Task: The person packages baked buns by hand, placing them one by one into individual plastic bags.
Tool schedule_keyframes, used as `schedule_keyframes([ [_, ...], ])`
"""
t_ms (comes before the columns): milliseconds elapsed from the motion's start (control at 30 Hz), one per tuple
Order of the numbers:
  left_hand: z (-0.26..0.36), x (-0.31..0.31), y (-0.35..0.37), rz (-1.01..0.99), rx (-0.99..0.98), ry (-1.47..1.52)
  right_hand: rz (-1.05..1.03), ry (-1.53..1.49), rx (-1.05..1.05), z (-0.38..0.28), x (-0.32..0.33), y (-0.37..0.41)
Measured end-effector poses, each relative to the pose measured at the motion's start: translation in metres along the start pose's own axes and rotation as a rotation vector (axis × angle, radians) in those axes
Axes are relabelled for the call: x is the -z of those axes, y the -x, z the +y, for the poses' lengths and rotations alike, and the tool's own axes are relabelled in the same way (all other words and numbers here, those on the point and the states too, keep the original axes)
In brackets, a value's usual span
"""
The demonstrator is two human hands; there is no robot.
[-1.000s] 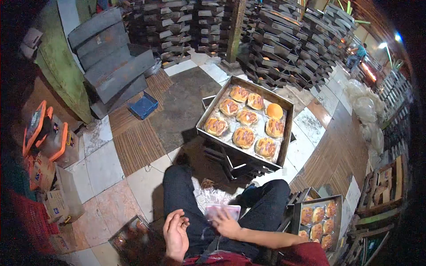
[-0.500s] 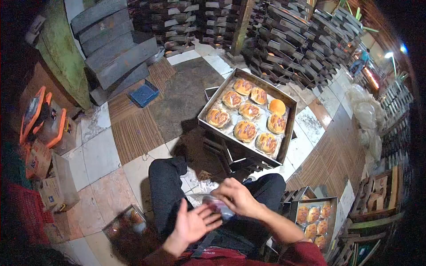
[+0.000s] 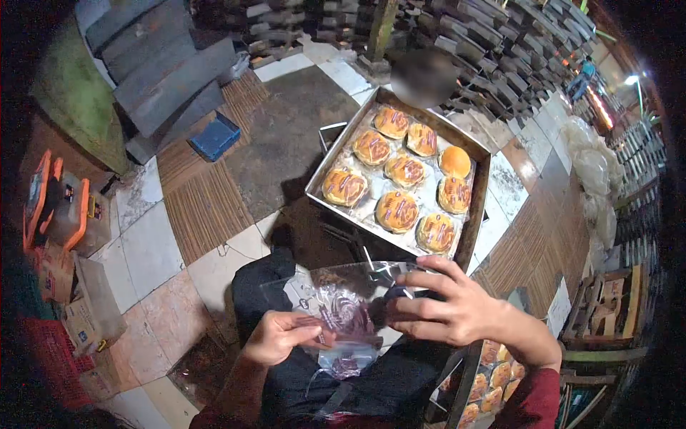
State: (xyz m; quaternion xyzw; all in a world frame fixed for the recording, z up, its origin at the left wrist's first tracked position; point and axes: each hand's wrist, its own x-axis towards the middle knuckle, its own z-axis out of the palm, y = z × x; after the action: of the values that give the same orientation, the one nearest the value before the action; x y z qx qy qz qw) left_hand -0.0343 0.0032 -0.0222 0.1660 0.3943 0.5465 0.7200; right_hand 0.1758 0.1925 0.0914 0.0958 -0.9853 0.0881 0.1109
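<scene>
A clear plastic bag (image 3: 350, 307) with dark printing spreads between my two hands above my lap. My left hand (image 3: 286, 336) pinches its left side between thumb and fingers. At the bag's right side is my right hand (image 3: 446, 304), its fingers apart and curved at the plastic. Just beyond my hands, a metal tray (image 3: 474, 214) holds several round buns, most in printed clear wrappers. One plain orange-brown bun (image 3: 454, 162) lies near the tray's right side, without visible printing.
Another tray of wrapped buns (image 3: 493, 379) stands low at the right. A blue tray (image 3: 215, 136) lies on the floor. Orange-edged containers (image 3: 82, 214) and cartons (image 3: 82, 322) stand at left. Stacked dark trays (image 3: 493, 64) line the back. A distant person (image 3: 584, 77) is at upper right.
My hands have moved apart, the right one rightward and up. My left hand has gone from spread to pinching, and the bag is now stretched out in view. The camera view has shifted slightly.
</scene>
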Motion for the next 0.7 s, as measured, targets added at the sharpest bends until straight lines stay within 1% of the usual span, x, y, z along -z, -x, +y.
schedule_keyframes([
  [67,0.001,0.007,-0.021,0.221,0.071,-0.430,0.016,0.018,0.053,0.026,-0.005,0.000],
  [100,-0.018,0.005,-0.034,0.382,-0.323,-0.492,0.167,0.045,0.081,0.039,-0.011,0.001],
  [133,-0.031,0.010,-0.050,0.504,-0.500,-0.564,0.380,0.151,0.117,0.058,-0.020,0.001],
  [167,-0.034,0.010,-0.064,0.660,-0.371,-0.390,0.336,0.266,0.085,0.083,-0.017,0.007],
  [200,-0.026,0.007,-0.080,0.812,-0.249,-0.216,0.388,0.268,-0.648,0.100,-0.031,0.021],
  [233,-0.040,0.023,-0.100,0.801,-0.249,0.018,0.765,-0.144,-0.758,0.134,-0.050,0.028],
  [267,-0.041,0.028,-0.105,0.808,-0.237,0.019,0.596,0.316,-0.693,0.176,-0.045,0.024],
  [300,-0.042,0.033,-0.108,0.476,-0.288,0.310,0.543,0.437,-0.762,0.227,-0.063,0.051],
  [333,-0.043,0.038,-0.109,0.138,-0.334,0.593,0.579,0.397,-0.948,0.274,-0.083,0.086],
  [367,-0.045,0.041,-0.110,0.043,-0.374,0.621,0.531,0.411,-1.183,0.313,-0.092,0.116],
  [400,-0.045,0.043,-0.113,0.053,-0.378,0.621,0.469,0.210,-1.447,0.336,-0.095,0.135],
  [467,-0.044,0.045,-0.118,-0.048,-0.385,0.599,0.450,-0.031,-1.721,0.392,-0.117,0.189],
  [500,-0.052,0.046,-0.121,-0.071,-0.498,0.453,0.442,-0.040,-1.718,0.392,-0.118,0.186],
  [533,-0.058,0.046,-0.121,-0.063,-0.503,0.451,0.473,-0.278,-1.806,0.390,-0.117,0.184],
  [567,-0.066,0.044,-0.117,0.049,-0.438,0.373,0.499,-0.523,-1.881,0.386,-0.117,0.182],
  [600,-0.071,0.041,-0.113,0.159,-0.373,0.295,0.494,-0.530,-1.874,0.388,-0.128,0.190],
  [633,-0.073,0.039,-0.110,0.268,-0.310,0.215,0.415,-0.145,-1.782,0.395,-0.143,0.203],
  [667,-0.070,0.037,-0.107,0.273,-0.319,0.211,0.336,0.226,-1.653,0.395,-0.152,0.209],
  [700,-0.064,0.034,-0.104,0.239,-0.276,0.156,0.437,0.006,-1.615,0.360,-0.140,0.177],
])
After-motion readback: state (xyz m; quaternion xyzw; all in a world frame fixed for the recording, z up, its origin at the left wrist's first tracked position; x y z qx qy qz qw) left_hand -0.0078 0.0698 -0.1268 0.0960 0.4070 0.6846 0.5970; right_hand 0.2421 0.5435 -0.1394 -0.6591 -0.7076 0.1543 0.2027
